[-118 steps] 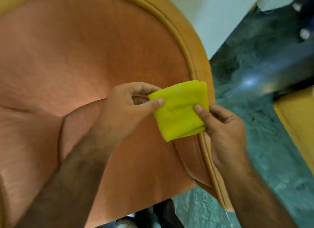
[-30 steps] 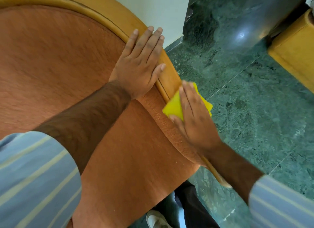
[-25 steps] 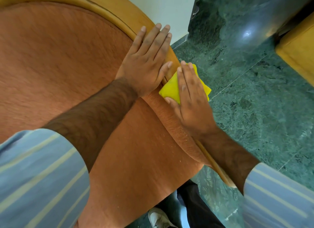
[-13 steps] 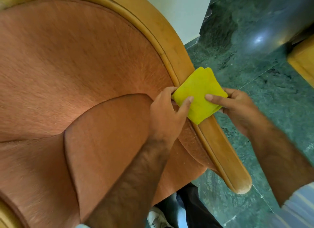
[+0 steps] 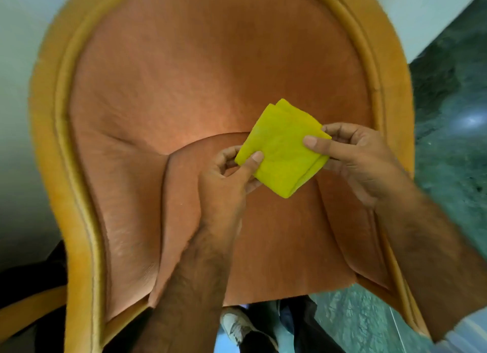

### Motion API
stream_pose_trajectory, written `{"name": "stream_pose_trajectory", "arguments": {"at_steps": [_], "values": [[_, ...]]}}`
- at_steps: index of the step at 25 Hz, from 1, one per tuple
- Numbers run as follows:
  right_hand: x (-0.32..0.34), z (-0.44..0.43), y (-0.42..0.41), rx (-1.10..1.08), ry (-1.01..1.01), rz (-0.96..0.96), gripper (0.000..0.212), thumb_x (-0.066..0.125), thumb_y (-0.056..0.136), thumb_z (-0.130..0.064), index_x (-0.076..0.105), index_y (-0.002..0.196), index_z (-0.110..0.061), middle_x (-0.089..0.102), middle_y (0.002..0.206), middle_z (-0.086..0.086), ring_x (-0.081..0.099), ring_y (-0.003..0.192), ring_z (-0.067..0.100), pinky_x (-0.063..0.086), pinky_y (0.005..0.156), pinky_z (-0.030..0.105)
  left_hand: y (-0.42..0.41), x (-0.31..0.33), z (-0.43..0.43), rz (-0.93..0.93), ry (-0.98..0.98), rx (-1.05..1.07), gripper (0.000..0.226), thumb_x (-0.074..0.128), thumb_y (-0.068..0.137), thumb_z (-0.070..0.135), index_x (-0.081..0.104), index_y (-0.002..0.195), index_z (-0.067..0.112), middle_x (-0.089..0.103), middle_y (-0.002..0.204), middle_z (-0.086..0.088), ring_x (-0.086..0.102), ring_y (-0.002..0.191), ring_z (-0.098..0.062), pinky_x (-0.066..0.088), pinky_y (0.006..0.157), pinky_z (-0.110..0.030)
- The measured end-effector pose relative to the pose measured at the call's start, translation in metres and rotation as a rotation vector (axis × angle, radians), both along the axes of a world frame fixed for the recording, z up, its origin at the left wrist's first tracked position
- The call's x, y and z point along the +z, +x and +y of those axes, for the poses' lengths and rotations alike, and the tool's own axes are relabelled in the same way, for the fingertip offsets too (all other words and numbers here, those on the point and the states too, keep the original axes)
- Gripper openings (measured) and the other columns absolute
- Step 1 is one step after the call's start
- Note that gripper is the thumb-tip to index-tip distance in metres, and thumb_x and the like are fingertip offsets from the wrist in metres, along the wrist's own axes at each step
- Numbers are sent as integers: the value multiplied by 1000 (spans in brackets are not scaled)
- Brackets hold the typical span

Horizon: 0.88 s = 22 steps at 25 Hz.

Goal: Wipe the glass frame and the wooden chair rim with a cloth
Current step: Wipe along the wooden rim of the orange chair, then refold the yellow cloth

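A folded yellow cloth (image 5: 283,150) is held in the air above the chair's orange seat cushion (image 5: 276,247). My left hand (image 5: 226,184) pinches its lower left edge between thumb and fingers. My right hand (image 5: 361,157) grips its right edge. The wooden chair rim (image 5: 50,131) curves round the orange padded back, down both sides; its right side (image 5: 392,94) lies just beyond my right hand. The cloth touches neither the rim nor the padding. No glass frame shows.
Green marble floor (image 5: 448,110) lies to the right of the chair. A pale wall (image 5: 15,63) stands behind it on the left. My white shoe (image 5: 234,326) and dark trouser legs show below the seat's front edge.
The cloth has come off the right rim and now hangs over the seat's middle, gripped by both hands. My view has swung left and takes in the whole chair back.
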State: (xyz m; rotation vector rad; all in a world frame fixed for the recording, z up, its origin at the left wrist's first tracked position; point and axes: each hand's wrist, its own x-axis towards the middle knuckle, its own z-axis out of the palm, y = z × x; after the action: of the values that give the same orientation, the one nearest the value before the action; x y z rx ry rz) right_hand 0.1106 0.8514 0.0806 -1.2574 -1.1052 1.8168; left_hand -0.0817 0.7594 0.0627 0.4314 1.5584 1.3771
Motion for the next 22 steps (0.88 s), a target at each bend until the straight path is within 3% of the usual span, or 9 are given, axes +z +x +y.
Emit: {"name": "stream_pose_trajectory", "arguments": {"at_steps": [4, 8, 12, 15, 18, 20, 22], "values": [[8, -23, -94, 222, 2, 1, 30, 84, 71, -19, 71, 97, -11, 81, 94, 5, 80, 86, 16, 66, 73, 29, -74, 7, -59, 9, 11, 215, 22, 76, 91, 5, 71, 113, 3, 75, 96, -7, 78, 81, -13, 64, 69, -28], [9, -72, -183, 430, -5, -53, 23, 86, 76, -20, 75, 95, -13, 82, 94, 4, 81, 88, 18, 66, 74, 27, -134, 17, -140, 22, 4, 432, 21, 79, 89, 5, 74, 109, 7, 79, 80, 9, 81, 87, -19, 65, 67, -28], [8, -145, -263, 645, -33, -108, 17, 83, 85, -12, 74, 99, -9, 79, 94, 8, 80, 82, 14, 65, 71, 25, -176, 22, -238, 27, -51, 710, 21, 83, 86, 5, 76, 104, 11, 78, 91, 0, 81, 91, -21, 65, 68, -29], [10, -203, -303, 823, -31, -153, 23, 85, 83, -14, 75, 103, -6, 80, 97, 10, 80, 84, 13, 67, 73, 27, -183, 21, -312, 33, -77, 856, 17, 82, 86, 6, 77, 98, 18, 81, 91, 0, 79, 92, -21, 66, 72, -32], [8, -276, -332, 1034, -30, -196, 30, 90, 68, -23, 76, 92, -10, 82, 83, 2, 80, 78, 14, 67, 68, 31, -172, 13, -398, 41, -106, 1045, 18, 80, 89, 6, 78, 100, 20, 82, 90, 2, 80, 91, -17, 66, 74, -29], [0, -328, -341, 1180, -31, -229, 22, 90, 72, -17, 76, 87, -10, 81, 79, 4, 78, 75, 18, 68, 67, 36, -155, 2, -455, 41, -151, 1149, 20, 79, 91, 7, 77, 104, 22, 83, 91, 5, 80, 91, -14, 65, 73, -26], [-16, -387, -340, 1322, -49, -266, 19, 88, 78, -8, 75, 91, -4, 80, 77, 6, 78, 71, 15, 66, 61, 30, -130, -10, -514, 32, -196, 1265, 21, 79, 90, 8, 76, 107, 22, 83, 90, 6, 79, 89, -11, 63, 71, -23]]}}
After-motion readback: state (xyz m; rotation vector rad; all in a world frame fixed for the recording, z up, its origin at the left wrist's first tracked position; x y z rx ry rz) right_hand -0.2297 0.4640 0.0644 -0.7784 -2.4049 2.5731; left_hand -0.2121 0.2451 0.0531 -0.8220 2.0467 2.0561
